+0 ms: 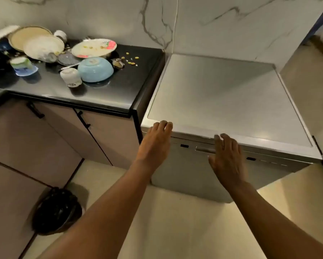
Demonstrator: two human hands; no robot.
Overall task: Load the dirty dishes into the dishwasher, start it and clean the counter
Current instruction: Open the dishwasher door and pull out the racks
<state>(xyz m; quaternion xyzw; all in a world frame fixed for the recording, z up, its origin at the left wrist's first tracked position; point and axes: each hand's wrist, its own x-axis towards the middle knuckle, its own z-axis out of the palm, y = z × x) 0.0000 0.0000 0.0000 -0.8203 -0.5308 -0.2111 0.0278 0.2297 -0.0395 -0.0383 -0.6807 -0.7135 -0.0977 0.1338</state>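
A steel dishwasher (222, 98) stands right of the dark counter (104, 94), its door closed. My left hand (155, 144) reaches to the front top edge at the left corner, fingers straight and touching the rim. My right hand (227, 157) is stretched out in front of the door handle (204, 148), fingers straight, holding nothing. On the counter lie dirty dishes: an upturned blue bowl (95, 69), a white cup (70, 77), a soiled plate with a red pattern (94, 48), stacked plates (43, 46) and a small upturned bowl (23, 66).
Food crumbs (131, 59) are scattered on the counter near the dishwasher. A black waste bin (57, 210) stands on the floor at the lower left, beside the cabinet doors (50, 131). Marble wall tiles run behind everything.
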